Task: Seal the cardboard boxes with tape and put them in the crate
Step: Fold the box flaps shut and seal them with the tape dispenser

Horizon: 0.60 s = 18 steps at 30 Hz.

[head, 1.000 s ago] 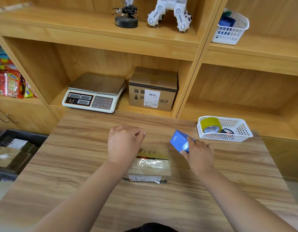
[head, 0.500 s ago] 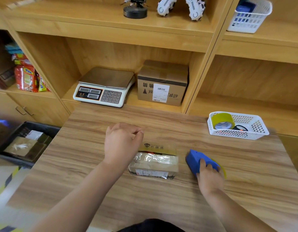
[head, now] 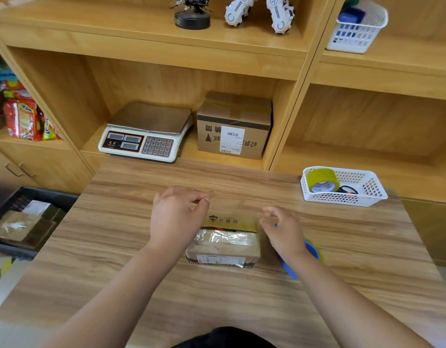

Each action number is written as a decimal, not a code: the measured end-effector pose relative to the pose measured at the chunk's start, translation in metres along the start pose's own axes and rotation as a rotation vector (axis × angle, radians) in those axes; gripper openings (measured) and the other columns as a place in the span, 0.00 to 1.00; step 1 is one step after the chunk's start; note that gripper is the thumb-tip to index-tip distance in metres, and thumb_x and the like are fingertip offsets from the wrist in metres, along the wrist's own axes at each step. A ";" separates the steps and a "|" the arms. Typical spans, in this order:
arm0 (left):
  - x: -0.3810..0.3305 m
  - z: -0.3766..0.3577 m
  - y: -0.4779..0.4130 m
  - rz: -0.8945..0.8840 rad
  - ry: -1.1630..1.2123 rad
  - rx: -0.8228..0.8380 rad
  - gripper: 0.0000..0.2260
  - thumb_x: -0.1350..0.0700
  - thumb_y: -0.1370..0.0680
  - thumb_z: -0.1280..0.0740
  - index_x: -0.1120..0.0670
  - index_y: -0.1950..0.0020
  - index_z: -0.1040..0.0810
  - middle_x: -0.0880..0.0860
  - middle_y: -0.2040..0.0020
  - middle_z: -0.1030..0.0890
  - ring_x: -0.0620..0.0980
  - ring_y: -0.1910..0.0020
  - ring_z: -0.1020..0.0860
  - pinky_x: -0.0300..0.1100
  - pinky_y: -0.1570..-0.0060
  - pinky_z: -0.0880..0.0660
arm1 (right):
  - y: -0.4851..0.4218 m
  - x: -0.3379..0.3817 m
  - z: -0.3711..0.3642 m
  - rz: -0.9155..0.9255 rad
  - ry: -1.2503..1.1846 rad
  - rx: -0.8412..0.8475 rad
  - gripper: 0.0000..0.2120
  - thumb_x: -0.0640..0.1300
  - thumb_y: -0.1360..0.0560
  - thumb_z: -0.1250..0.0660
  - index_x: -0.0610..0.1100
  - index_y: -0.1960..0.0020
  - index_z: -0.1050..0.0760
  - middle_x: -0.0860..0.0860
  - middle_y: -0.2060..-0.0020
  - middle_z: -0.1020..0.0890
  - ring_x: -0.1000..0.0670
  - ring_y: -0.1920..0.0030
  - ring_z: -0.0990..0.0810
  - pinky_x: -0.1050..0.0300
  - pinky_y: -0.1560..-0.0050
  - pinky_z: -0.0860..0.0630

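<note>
Cardboard box sits between my hands, shiny tape across its top. Left hand by its far-left corner, fingers curled to thumb; can't tell if pinching anything. Right hand beside its right edge, loosely curled, empty, blue tape dispenser under the wrist. Far left of left hand: black crate holding taped boxes. Far right of right hand: white basket with yellow tape roll.

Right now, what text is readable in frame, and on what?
"机械师": printed flap of the small cardboard box on the table.
"7 8 9", "4 5 6", "1 2 3": keypad of the scale.
Too small or blurred: upside-down print and white barcode label on the shelf box; small cardboard box's front label; scale's brand mark.
</note>
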<state>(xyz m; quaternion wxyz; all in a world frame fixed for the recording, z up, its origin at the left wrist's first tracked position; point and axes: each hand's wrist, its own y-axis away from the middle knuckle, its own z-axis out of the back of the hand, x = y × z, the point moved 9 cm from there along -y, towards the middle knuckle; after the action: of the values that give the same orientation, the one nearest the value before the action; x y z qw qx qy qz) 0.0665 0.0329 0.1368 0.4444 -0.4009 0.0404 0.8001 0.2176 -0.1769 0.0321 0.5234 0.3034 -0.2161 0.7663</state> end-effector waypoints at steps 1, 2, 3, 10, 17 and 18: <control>0.000 0.000 0.000 0.010 0.007 0.003 0.05 0.55 0.26 0.30 0.45 0.57 0.16 0.39 0.59 0.20 0.38 0.52 0.30 0.38 0.47 0.41 | -0.002 0.012 -0.007 -0.047 -0.189 0.078 0.14 0.40 0.26 0.32 0.51 0.42 0.23 0.55 0.49 0.20 0.53 0.45 0.26 0.59 0.47 0.31; 0.000 0.001 0.000 0.020 0.015 0.006 0.05 0.55 0.26 0.30 0.45 0.57 0.16 0.38 0.59 0.21 0.38 0.52 0.31 0.37 0.47 0.42 | -0.002 0.023 -0.015 -0.087 -0.357 0.153 0.17 0.38 0.26 0.32 0.52 0.41 0.25 0.56 0.48 0.21 0.55 0.45 0.25 0.63 0.48 0.31; 0.000 0.002 -0.001 0.030 0.024 0.008 0.05 0.55 0.25 0.30 0.45 0.57 0.16 0.37 0.60 0.21 0.37 0.52 0.31 0.37 0.47 0.42 | -0.001 0.033 -0.022 -0.122 -0.487 0.226 0.19 0.35 0.26 0.32 0.52 0.40 0.26 0.56 0.47 0.21 0.56 0.46 0.24 0.65 0.50 0.30; 0.013 0.009 -0.004 0.112 0.069 0.020 0.05 0.53 0.25 0.31 0.44 0.58 0.16 0.33 0.62 0.24 0.32 0.55 0.32 0.40 0.44 0.36 | 0.009 0.049 -0.036 -0.225 -0.737 0.278 0.10 0.32 0.27 0.31 0.42 0.49 0.21 0.47 0.52 0.17 0.55 0.52 0.20 0.67 0.54 0.27; 0.039 0.006 0.001 0.275 0.208 0.085 0.07 0.53 0.25 0.31 0.45 0.61 0.17 0.38 0.65 0.19 0.42 0.64 0.23 0.30 0.70 0.30 | 0.013 0.056 -0.041 -0.247 -0.757 0.220 0.03 0.36 0.27 0.29 0.43 0.59 0.21 0.51 0.59 0.15 0.58 0.55 0.18 0.70 0.55 0.27; 0.043 0.005 0.003 0.297 0.225 0.095 0.07 0.53 0.25 0.32 0.45 0.61 0.17 0.40 0.65 0.18 0.44 0.68 0.23 0.33 0.71 0.30 | 0.014 0.056 -0.042 -0.254 -0.754 0.208 0.04 0.35 0.27 0.30 0.43 0.58 0.21 0.52 0.59 0.16 0.58 0.55 0.18 0.71 0.57 0.27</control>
<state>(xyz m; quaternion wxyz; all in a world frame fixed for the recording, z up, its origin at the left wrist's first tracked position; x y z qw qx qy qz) 0.0490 0.0630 0.1104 0.3326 -0.4561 0.1863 0.8042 0.1797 -0.1166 0.0401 0.4644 0.6386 -0.2750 0.5486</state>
